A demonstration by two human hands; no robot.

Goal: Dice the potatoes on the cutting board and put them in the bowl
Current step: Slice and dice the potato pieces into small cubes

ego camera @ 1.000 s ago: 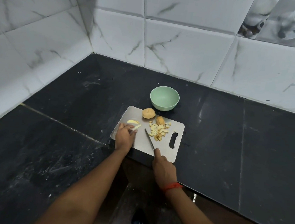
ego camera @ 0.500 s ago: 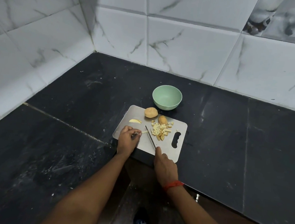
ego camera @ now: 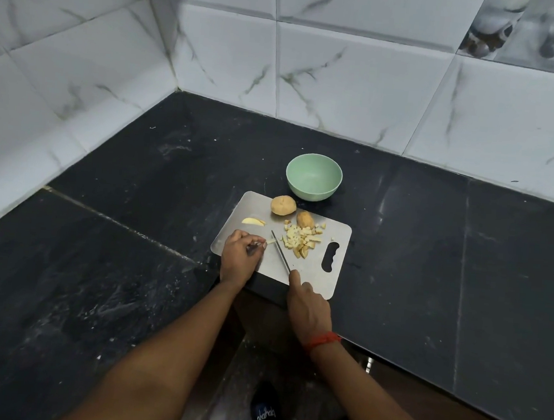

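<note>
On a grey rectangular cutting board (ego camera: 310, 275), a pale potato strip (ego camera: 270, 241) lay pinched under the curled fingertips of the left hand (ego camera: 240, 256). A slim steel knife (ego camera: 280, 251) was set just beside it, its handle gripped by the right hand (ego camera: 307, 306). A heap of pale diced potato cubes (ego camera: 301, 240) sat right of the blade. A whole tan potato (ego camera: 283, 205), a cut brown-skinned piece (ego camera: 305, 219) and a yellow wedge (ego camera: 253, 221) waited nearby. Cut potato is likely firm, wet and slippery, so pinning it low near its end seemed wise. Beyond the board a mint-green round bowl (ego camera: 313, 181) stood on a black stone counter (ego camera: 431, 255), looking empty.
</note>
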